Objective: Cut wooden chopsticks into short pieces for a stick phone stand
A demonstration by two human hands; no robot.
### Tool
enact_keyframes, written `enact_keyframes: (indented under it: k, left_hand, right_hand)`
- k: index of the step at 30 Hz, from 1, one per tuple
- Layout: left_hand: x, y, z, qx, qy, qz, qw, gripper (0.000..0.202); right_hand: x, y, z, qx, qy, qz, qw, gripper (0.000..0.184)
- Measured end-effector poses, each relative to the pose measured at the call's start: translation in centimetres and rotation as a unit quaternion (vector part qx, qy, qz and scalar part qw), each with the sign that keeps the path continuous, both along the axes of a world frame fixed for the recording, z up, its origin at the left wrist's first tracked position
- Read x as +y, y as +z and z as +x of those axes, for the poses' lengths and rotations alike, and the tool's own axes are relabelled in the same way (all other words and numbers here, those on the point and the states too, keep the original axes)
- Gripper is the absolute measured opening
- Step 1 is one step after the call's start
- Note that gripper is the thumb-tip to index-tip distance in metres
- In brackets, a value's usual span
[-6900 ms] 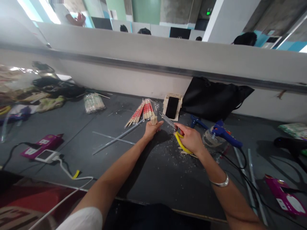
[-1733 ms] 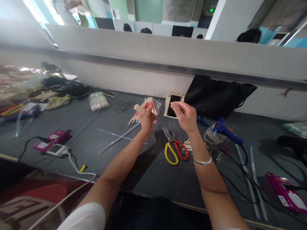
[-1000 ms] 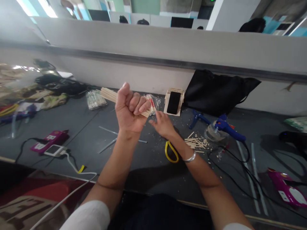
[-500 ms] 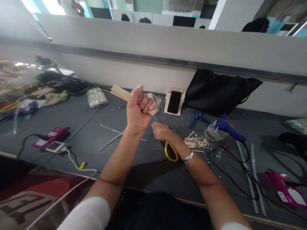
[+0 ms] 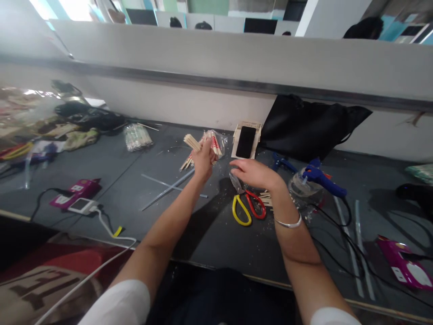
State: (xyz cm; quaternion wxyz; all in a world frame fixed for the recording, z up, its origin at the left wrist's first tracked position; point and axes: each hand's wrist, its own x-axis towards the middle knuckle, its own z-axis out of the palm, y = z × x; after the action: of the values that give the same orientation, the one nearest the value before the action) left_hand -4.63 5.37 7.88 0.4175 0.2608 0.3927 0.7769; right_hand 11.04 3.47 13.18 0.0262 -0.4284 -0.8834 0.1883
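Observation:
My left hand (image 5: 204, 161) is closed around a bundle of thin wooden sticks (image 5: 192, 141), whose ends stick out at its upper left. Just behind it lies a clear plastic packet of sticks with red markings (image 5: 216, 143), partly covered by the hand. My right hand (image 5: 254, 173) hovers over the table with its fingers stretched out and nothing visible in them. Below that hand are scissors (image 5: 237, 198) with one yellow and one red handle, lying on the table, blades toward the back. Short cut stick pieces (image 5: 266, 199) are scattered beside the red handle, partly hidden by my right forearm.
A phone (image 5: 246, 142) rests on cardboard near the partition. A blue glue gun (image 5: 321, 179) sits by a plastic container, its cable trailing forward. Clear glue sticks (image 5: 165, 194) lie crossed at left. Another stick packet (image 5: 137, 137), a black bag (image 5: 307, 128) and purple boxes (image 5: 76, 192) stand around.
My left hand has turned over and lowered toward the packet, still holding the sticks. My right hand has lifted off the scissors and moved right, uncovering the blades and red handle.

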Motion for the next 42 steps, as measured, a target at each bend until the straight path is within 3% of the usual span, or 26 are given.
enact_keyframes:
  k: [5, 9, 14, 23, 26, 33, 36, 39, 41, 42]
  left_hand:
    - [0.1, -5.3, -0.7, 0.117, 0.041, -0.148, 0.981, 0.04]
    - [-0.2, -6.7, -0.9, 0.202, 0.018, -0.199, 0.959, 0.041]
    - [-0.4, -6.4, -0.6, 0.238, 0.029, -0.189, 0.952, 0.04]
    - [-0.6, -6.4, -0.6, 0.257, 0.025, -0.198, 0.946, 0.043]
    - [-0.7, -6.4, -0.5, 0.249, 0.002, -0.214, 0.945, 0.044]
    - [-0.8, -6.6, -0.7, 0.212, 0.009, -0.201, 0.956, 0.041]
    - [-0.9, -5.5, -0.6, 0.195, -0.006, -0.191, 0.962, 0.042]
    - [-1.8, -3.3, 0.4, 0.173, -0.049, -0.152, 0.972, 0.042]
    - [-3.0, -1.4, 1.6, 0.161, -0.116, -0.122, 0.972, 0.039]
    - [-3.7, -0.5, 2.3, 0.147, -0.197, -0.102, 0.964, 0.039]
  right_hand:
    - [-0.2, 0.6, 0.7, 0.067, -0.006, -0.017, 0.998, 0.044]
    - [-0.3, 0.8, 1.4, 0.116, 0.03, -0.041, 0.992, 0.04]
    - [-0.8, 1.1, 2.0, 0.17, 0.053, -0.055, 0.982, 0.038]
    - [-1.1, 1.5, 1.9, 0.161, 0.048, -0.045, 0.985, 0.039]
    - [-1.3, 1.6, 1.9, 0.16, 0.048, -0.053, 0.985, 0.039]
    - [-1.5, 1.6, 1.9, 0.172, 0.05, -0.044, 0.983, 0.038]
    - [-1.3, 1.2, 1.7, 0.18, 0.038, -0.045, 0.982, 0.038]
    - [-0.8, 0.6, 1.2, 0.252, 0.007, -0.023, 0.967, 0.043]
    - [-0.4, 0.2, 0.7, 0.323, -0.003, 0.002, 0.947, 0.052]
    - [-0.3, 0.1, 0.6, 0.353, 0.0, 0.008, 0.936, 0.058]
